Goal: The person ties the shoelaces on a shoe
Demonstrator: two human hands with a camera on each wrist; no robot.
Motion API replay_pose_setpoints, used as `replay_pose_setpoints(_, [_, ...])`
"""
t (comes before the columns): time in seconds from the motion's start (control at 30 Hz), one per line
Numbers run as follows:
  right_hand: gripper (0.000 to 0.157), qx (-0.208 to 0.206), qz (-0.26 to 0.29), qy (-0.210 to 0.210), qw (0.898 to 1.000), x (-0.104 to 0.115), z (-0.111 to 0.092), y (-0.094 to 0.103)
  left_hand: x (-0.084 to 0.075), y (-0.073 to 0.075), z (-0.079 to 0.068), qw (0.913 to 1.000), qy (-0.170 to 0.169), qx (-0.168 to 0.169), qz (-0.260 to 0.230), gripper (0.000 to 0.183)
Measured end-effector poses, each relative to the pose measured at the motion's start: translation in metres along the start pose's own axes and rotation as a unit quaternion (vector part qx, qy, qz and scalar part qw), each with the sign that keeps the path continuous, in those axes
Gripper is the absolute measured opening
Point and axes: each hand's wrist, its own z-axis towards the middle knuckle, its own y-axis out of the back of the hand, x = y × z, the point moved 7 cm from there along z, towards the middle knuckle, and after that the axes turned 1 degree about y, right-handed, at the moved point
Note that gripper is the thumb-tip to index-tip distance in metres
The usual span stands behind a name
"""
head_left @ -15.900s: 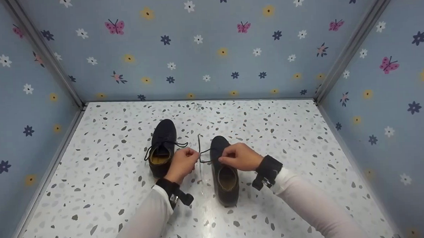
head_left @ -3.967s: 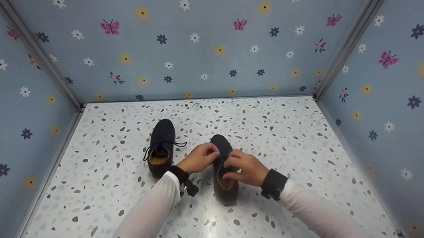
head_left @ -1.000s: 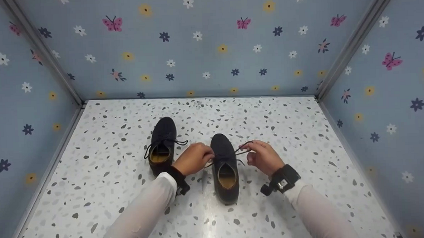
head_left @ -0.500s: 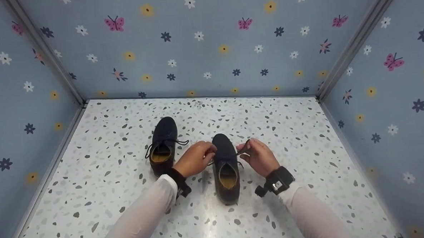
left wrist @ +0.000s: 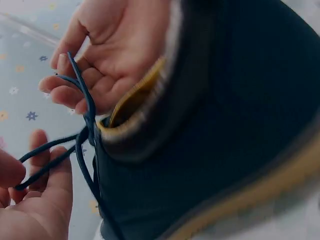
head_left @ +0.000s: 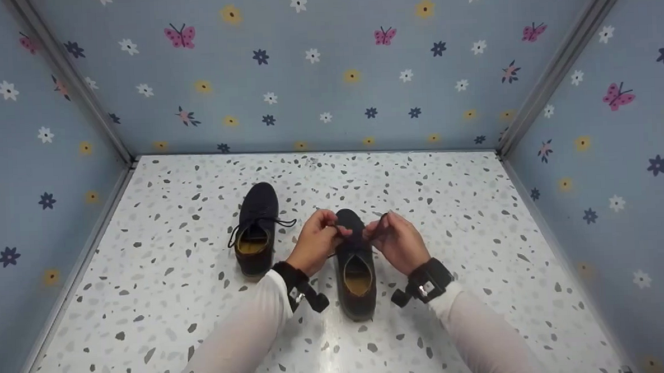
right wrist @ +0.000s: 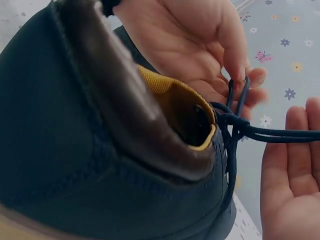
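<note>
A dark lace-up shoe (head_left: 358, 306) with a tan lining stands on the speckled floor, its toe pointing away. Over its front my left hand (head_left: 313, 242) pinches one loop of the dark shoelace (left wrist: 86, 117) between thumb and fingers. Opposite, my right hand (head_left: 400, 244) holds another loop of it. In the right wrist view the lace crosses in a knot (right wrist: 235, 120) above the shoe's tongue, with loops drawn out to either side. A loose lace end hangs down along the shoe. The right hand's fingertips are partly cut off in that view.
The matching shoe (head_left: 257, 206) stands to the left, its lace tied in a bow. Blue flowered panels (head_left: 322, 86) wall the white speckled floor (head_left: 433, 193) at the back and both sides, joined by grey metal posts.
Seconds ago, both hands worked the lace lower and farther apart. In the last half second both hands have risen and come closer together over the shoe, lace in their fingers. The shoes stay put.
</note>
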Motion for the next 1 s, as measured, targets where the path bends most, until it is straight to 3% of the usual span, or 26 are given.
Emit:
replay_pose_setpoints(0.1, [0.042,-0.008,0.006,-0.003,1.000,-0.001,0.001,-0.002,0.003,-0.005,0.004,0.9978,0.018,-0.001,-0.064,0.022])
replay_pose_setpoints(0.17, [0.041,-0.014,0.010,-0.007,1.000,-0.002,0.002,-0.002,0.003,-0.008,0.005,0.9980,0.019,0.010,-0.059,0.023])
replay_pose_setpoints(0.27, [0.040,-0.024,0.012,-0.012,1.000,-0.003,0.003,-0.002,-0.001,-0.015,0.003,0.9994,0.009,0.034,0.002,0.021])
replay_pose_setpoints(0.33, [0.041,-0.033,0.006,-0.013,0.999,-0.004,0.004,-0.001,-0.005,-0.018,0.001,0.9955,-0.015,0.044,0.083,0.015])
replay_pose_setpoints(0.4, [0.042,-0.043,-0.008,-0.011,0.999,-0.004,0.005,0.001,-0.012,-0.021,-0.001,0.9784,-0.060,0.041,0.194,0.015])
replay_pose_setpoints(0.53, [0.044,-0.070,-0.057,-0.008,0.996,-0.004,0.009,0.006,-0.022,-0.026,-0.004,0.9131,-0.147,0.014,0.380,0.043])
replay_pose_setpoints(0.57, [0.044,-0.077,-0.068,-0.007,0.995,-0.004,0.009,0.007,-0.022,-0.027,-0.003,0.9017,-0.158,0.012,0.402,0.047])
replay_pose_setpoints(0.63, [0.044,-0.091,-0.083,-0.007,0.992,-0.004,0.010,0.010,-0.020,-0.027,-0.003,0.8919,-0.167,0.010,0.420,0.051])
replay_pose_setpoints(0.73, [0.044,-0.106,-0.091,-0.009,0.990,-0.005,0.011,0.015,-0.018,-0.024,-0.002,0.8922,-0.168,0.005,0.419,0.054])
replay_pose_setpoints(1.0, [0.044,-0.114,-0.101,-0.005,0.988,-0.007,0.009,0.027,-0.014,-0.018,-0.002,0.9099,-0.157,0.013,0.384,0.057])
